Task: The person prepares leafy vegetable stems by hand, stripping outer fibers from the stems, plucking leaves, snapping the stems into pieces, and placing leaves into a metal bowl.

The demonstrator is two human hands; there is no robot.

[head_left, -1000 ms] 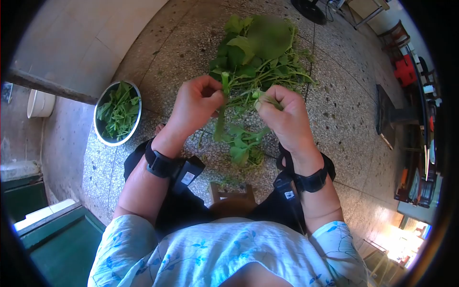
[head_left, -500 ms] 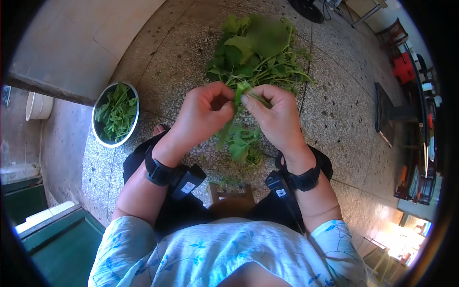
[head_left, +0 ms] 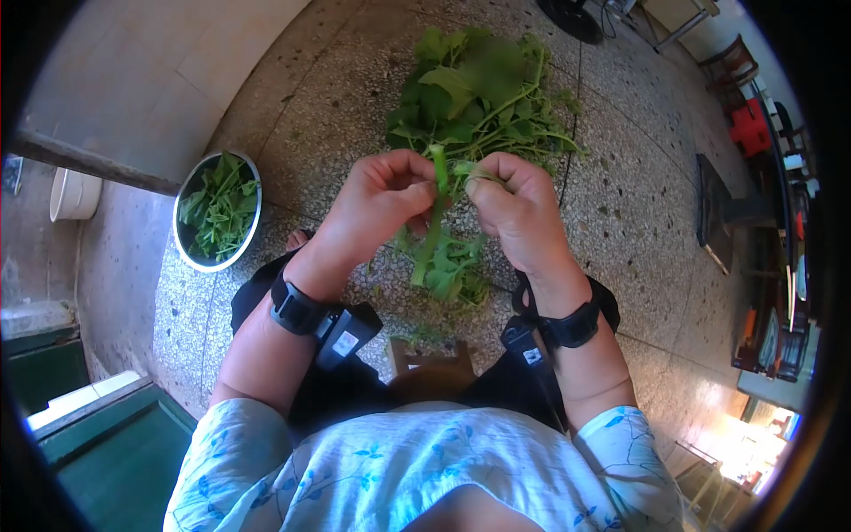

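Two hands meet, the left hand (head_left: 381, 199) pinching a green stem (head_left: 434, 217)

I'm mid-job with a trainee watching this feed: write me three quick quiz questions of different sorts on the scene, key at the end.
1. True or false: the long green stem is in the grasp of the person's bare left hand.
2. Where does the round silver-rimmed bowl of leafy greens stand?
a) To the person's right
b) To the person's left
c) Between the person's feet
3. Fill in: beyond the hands, the big pile of green leaves and stems lies on the grey speckled ____.

Key: 1 true; 2 b; 3 floor.
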